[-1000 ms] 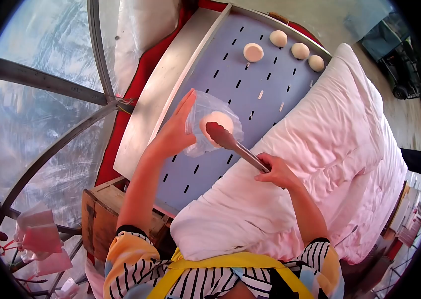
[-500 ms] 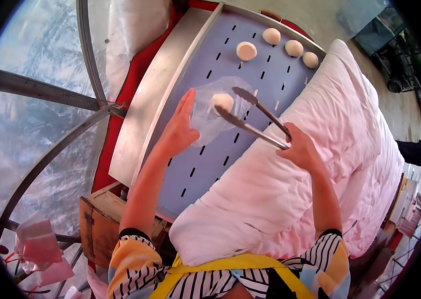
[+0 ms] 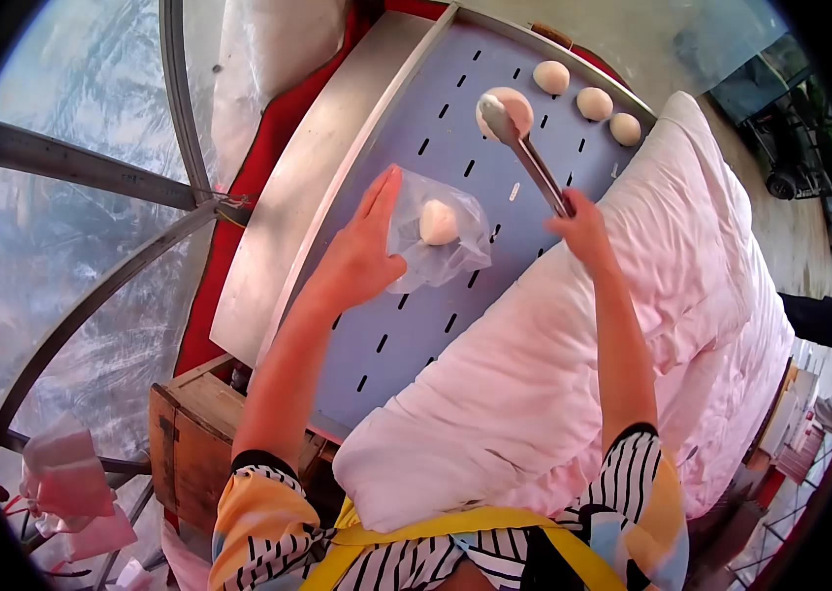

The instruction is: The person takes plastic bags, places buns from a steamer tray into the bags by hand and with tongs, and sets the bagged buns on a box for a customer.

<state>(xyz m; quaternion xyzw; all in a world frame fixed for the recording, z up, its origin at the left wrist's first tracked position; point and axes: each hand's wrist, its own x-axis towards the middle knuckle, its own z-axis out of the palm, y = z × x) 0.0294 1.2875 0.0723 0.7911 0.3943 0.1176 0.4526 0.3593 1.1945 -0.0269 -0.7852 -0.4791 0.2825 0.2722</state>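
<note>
My left hand (image 3: 359,254) holds a clear plastic bag (image 3: 465,246), its fingers stretched along the bag's left side. Inside the bag sits a pale round bun (image 3: 438,224). My right hand (image 3: 581,229) grips metal tongs (image 3: 536,165) by the handle end. Their tips lie over a larger, flatter bun (image 3: 516,98) on the blue slotted tray (image 3: 406,364). From this view I cannot tell whether the tips touch it. Beyond the tongs, three more buns (image 3: 594,103) are lined up near the tray's far right corner.
A thick pinkish-white quilt (image 3: 524,394) covers the tray's right side. Along the left runs a pale wooden ledge (image 3: 283,236), with a wooden box (image 3: 194,433) below it. Metal frame bars (image 3: 71,163) stand farther left. A dark sleeve (image 3: 812,317) of another person shows at the right edge.
The tongs have moved up and away from the bagged bun to the larger flat bun, and their arms have come closer together. The bag and its bun now hang slightly lower.
</note>
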